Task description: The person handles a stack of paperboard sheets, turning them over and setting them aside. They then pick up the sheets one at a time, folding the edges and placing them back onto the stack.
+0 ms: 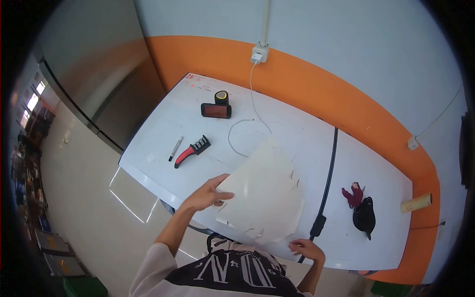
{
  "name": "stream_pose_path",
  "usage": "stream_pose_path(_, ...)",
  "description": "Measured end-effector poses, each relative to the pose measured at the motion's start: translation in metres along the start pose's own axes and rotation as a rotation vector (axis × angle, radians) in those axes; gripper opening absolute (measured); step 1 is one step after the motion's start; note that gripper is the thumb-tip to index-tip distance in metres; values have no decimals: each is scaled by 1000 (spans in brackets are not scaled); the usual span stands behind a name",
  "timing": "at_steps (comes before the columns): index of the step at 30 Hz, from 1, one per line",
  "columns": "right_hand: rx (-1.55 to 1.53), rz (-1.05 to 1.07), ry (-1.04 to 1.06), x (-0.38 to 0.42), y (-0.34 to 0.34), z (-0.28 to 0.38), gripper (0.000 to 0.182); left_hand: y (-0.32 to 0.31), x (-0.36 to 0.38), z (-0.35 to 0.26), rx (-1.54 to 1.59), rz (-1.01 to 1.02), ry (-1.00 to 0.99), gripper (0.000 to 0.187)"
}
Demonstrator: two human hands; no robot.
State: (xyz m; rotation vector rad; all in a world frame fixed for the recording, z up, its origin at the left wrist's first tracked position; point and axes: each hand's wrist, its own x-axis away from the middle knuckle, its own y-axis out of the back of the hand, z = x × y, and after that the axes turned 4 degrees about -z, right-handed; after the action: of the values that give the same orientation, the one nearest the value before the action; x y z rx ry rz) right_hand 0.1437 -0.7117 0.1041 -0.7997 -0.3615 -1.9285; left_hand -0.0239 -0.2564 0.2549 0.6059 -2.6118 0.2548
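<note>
A large cream sheet of paper [264, 190] with several small slits and torn bits along its edges is tilted over the white table. My left hand [207, 194] grips its left edge, thumb on top and the other fingers partly hidden behind it. Under its right and lower side, another pale sheet edge [298, 218] shows. Near the lower right corner of the paper is my right hand [308, 250], its fingers extended loosely toward the sheet with nothing seen in them.
On the white table [163, 131] lie a red-handled knife sharpener [192, 151], a pen [175, 148], a black device [216, 110] and a white charging cable [231, 131]. A black cable [327, 183] crosses the table. Farther right are a maroon cloth item [353, 196] and a black pouch [364, 218].
</note>
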Motion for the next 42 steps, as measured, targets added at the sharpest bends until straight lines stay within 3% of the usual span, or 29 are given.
stream_pose_path(2, 660, -253, -217, 15, 21, 29, 62, 0, -2, -27, -285, 225, -55, 46)
stream_pose_path(4, 589, -616, 89, 47, -7, 110, 67, -11, 0, -61, -391, 283, -100, 45)
stream_pose_path(6, 655, -940, 681, 63, -49, 187, 70, -25, 2, -90, -508, 417, -173, 48)
stream_pose_path(8, 1117, -1131, 890, 79, -69, 247, 76, -38, 2, -116, -586, 507, -226, 50)
stream_pose_path(9, 1112, -1132, 888, 85, -68, 266, 76, -45, 1, -124, -664, 615, -307, 49)
stream_pose_path(11, 1366, -790, 855, 89, -61, 297, 73, -50, -6, -131, -747, 730, -388, 49)
stream_pose_path(12, 1360, -795, 853, 86, -53, 313, 73, -50, -13, -131, -806, 773, -426, 48)
stream_pose_path(14, 1226, -246, 3, 81, -32, 335, 68, -51, -29, -132, -867, 825, -458, 48)
stream_pose_path(15, 1179, -57, 79, 68, -13, 329, 61, -52, -37, -131, -865, 879, -270, 47)
stream_pose_path(16, 1170, -54, 72, 49, -4, 315, 61, -53, -47, -126, -856, 928, -80, 47)
stream_pose_path(18, 1056, 274, 257, 3, 12, 282, 62, -51, -82, -91, -834, 969, -28, 48)
stream_pose_path(21, 1012, 302, 166, -64, 5, 241, 64, -48, -126, -50, -825, 1003, 86, 53)
stream_pose_path(23, 922, 318, 61, -83, 1, 246, 66, -46, -154, -35, -840, 999, 148, 55)
stream_pose_path(25, 800, 353, -51, -93, 3, 249, 69, -47, -175, -35, -917, 1205, 226, 69)
stream_pose_path(28, 875, 486, -172, -100, 2, 261, 74, -63, -169, -42, -1002, 1162, 304, 65)
stream_pose_path(29, 874, 484, -173, -102, 5, 257, 74, -69, -167, -48, -1002, 1165, 303, 65)
stream_pose_path(31, 769, 426, -7, -104, 15, 238, 84, -78, -166, -52, -1300, 1121, 235, 72)
stream_pose_path(35, 654, 455, -2, -113, 33, 229, 87, -70, -172, -46, -1188, 1010, 131, 72)
stream_pose_path(37, 703, 329, -48, -115, 29, 231, 82, -72, -188, -40, -1231, 945, 157, 70)
stream_pose_path(42, 682, 308, -38, -148, 53, 228, 66, -74, -211, -47, -1185, 933, 150, 61)
